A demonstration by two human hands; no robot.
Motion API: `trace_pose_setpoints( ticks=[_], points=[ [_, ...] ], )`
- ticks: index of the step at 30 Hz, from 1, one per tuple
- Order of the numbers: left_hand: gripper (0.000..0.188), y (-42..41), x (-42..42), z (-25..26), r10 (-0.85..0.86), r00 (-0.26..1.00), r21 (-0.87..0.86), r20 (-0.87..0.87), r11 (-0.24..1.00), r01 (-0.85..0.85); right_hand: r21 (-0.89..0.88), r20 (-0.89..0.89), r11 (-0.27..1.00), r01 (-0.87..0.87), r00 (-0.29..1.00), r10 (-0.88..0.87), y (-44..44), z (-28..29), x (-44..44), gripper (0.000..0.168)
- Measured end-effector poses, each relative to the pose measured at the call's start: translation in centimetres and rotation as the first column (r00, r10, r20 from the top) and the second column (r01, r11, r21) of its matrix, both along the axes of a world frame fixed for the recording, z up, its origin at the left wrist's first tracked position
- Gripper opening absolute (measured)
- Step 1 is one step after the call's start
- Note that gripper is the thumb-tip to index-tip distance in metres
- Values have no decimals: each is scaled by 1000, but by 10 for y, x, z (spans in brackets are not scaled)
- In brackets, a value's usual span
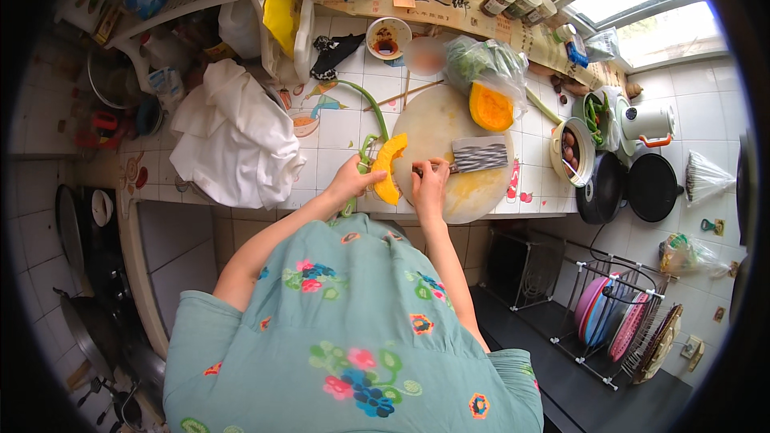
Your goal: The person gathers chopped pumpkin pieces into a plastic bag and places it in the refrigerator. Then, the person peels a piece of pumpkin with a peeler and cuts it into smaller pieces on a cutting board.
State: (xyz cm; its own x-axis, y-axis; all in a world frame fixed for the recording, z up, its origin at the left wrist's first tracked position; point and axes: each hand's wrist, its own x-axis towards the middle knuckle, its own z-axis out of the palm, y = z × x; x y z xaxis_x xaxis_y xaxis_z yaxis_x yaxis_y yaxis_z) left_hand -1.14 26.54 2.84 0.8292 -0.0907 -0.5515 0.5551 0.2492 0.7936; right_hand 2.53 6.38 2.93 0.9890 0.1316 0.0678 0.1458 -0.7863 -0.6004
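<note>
My left hand (352, 180) grips a curved slice of yellow pumpkin (385, 180) at the left edge of a round cutting board (421, 111). Green strips (363, 159) show beside those fingers; how they are held is unclear. A long green stalk (373, 102) curves away behind the slice. On the board, my right hand (431, 183) has its fingers around the dark handle of a cleaver (480, 154). The patterned blade lies flat, pointing right. A larger cut pumpkin piece (491, 108) sits at the board's far right, cut face showing orange flesh.
Behind the board are a plastic bag of greens (481, 63), chopsticks (394, 98) and a bowl of dark sauce (388, 39). White cloth (237, 138) covers something on the left. To the right stand a pot holding eggs (568, 147) and a black pan (601, 186).
</note>
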Motion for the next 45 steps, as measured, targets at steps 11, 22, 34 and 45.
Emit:
trace_pose_setpoints(
  ticks=[11,22,34,45],
  points=[
    [58,-47,68,-16,-184,948,329,260,940,92,-236,100,958,165,984,-145,-99,0,-18,16],
    [32,-46,113,-18,-571,755,754,324,638,159,80,208,995,58,975,-73,-53,10,25,67],
    [32,-15,37,-29,-273,931,562,244,822,94,22,-5,1000,-7,1000,7,-69,-11,49,42],
    [53,-30,47,-34,-390,872,747,297,664,43,107,60,979,173,982,-180,-67,-15,17,43]
  ],
)
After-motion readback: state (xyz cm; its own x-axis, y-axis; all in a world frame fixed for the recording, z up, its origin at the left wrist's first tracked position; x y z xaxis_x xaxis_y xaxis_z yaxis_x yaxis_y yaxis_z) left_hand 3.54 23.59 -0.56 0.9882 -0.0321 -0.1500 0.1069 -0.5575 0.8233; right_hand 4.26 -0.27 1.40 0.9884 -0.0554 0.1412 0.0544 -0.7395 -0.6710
